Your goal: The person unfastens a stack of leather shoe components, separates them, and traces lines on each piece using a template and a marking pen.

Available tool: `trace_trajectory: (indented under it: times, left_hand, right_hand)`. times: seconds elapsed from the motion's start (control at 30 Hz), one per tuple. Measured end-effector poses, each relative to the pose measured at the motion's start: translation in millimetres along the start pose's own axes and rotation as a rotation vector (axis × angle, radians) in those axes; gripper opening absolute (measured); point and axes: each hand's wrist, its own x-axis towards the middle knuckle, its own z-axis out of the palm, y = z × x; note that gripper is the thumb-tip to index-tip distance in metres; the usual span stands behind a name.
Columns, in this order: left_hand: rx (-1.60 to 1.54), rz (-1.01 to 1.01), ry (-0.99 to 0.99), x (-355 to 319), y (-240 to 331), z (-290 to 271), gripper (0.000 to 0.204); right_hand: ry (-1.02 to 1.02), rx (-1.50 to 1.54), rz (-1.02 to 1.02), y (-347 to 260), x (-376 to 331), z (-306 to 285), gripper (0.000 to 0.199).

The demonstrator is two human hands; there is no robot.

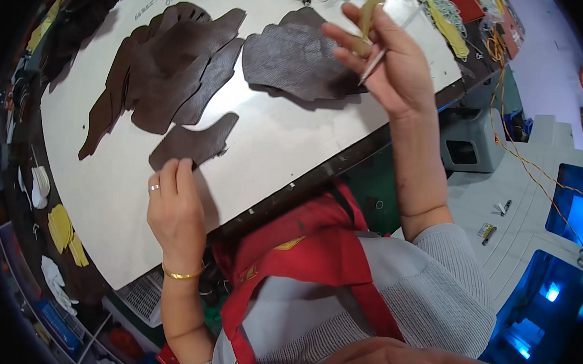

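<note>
My left hand (pixel 177 206) pinches the near edge of a small dark brown leather piece (pixel 198 141) lying on the white tabletop (pixel 266 161). A ring and a gold bangle are on that hand and wrist. Raised over the table's right side is my right hand (pixel 400 66), its fingers closed around a flat yellow strip (pixel 371 15). A thin, pale, pen-like stick (pixel 375 64) with a pointed end also sits in this hand. Beyond the left hand rests a pile of layered brown leather pieces (pixel 172 64). Another stack of leather pieces (pixel 291 53) lies below and left of the right hand.
Yellow gloves (pixel 61 229) and a white glove (pixel 55 282) lie along the left side. A grey machine housing (pixel 471 142) stands beyond the right table edge, with orange cords (pixel 514 154) hanging near it. Cords and yellow cloth (pixel 448 29) occupy the far right corner.
</note>
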Motion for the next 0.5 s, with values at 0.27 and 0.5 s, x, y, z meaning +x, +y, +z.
trace_trajectory:
  times: [0.27,0.5]
  left_hand:
    - [-0.110,0.042,0.018,-7.7,22.6,-3.2,0.030]
    - [-0.180,0.048,0.037,-21.7,29.3,-1.7,0.031]
  right_hand:
    - [0.003,-0.029,0.054,1.5,-8.3,1.9,0.047]
    - [-0.002,-0.048,0.103,7.5,-10.7,13.0,0.045]
